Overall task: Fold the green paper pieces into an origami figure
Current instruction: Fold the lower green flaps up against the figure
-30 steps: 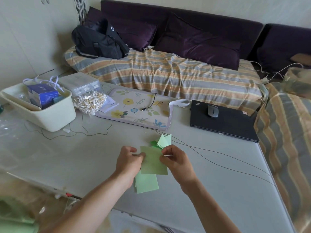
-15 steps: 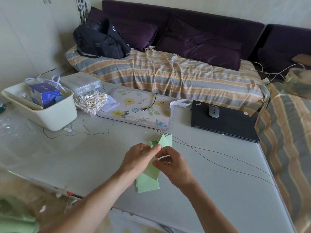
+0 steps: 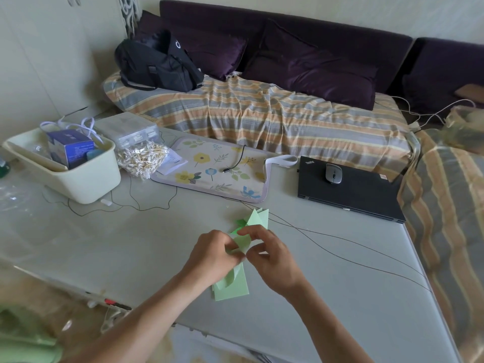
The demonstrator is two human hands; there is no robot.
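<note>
One sofa point(image 3: 262, 121), draped in a striped cover, was seen behind one pale table point(image 3: 340, 271), and one black bag point(image 3: 157, 66) was set on its left end. On the table, one floral mat point(image 3: 214, 169) was laid at centre, one closed black laptop point(image 3: 348, 189) to its right, with one grey mouse point(image 3: 333, 173) placed on the lid. One cream tub point(image 3: 78, 179) was stood at the left; a blue box point(image 3: 69, 148) and what was perhaps a small teal item were held in it. One clear bag of cotton swabs point(image 3: 142, 161) was laid just beside the tub.

Two flat green sheets point(image 3: 235, 289) were left stacked on the table under the wrists, their long axis run away from the person. One folded green figure point(image 3: 258, 218) was pointed away, tips upward, just beyond the hands. One green paper piece point(image 3: 242, 243) was pinched between both hands above the table: the left hand point(image 3: 209, 255) and the right hand point(image 3: 272, 260) were curled, thumbs and forefingers closed on it.
</note>
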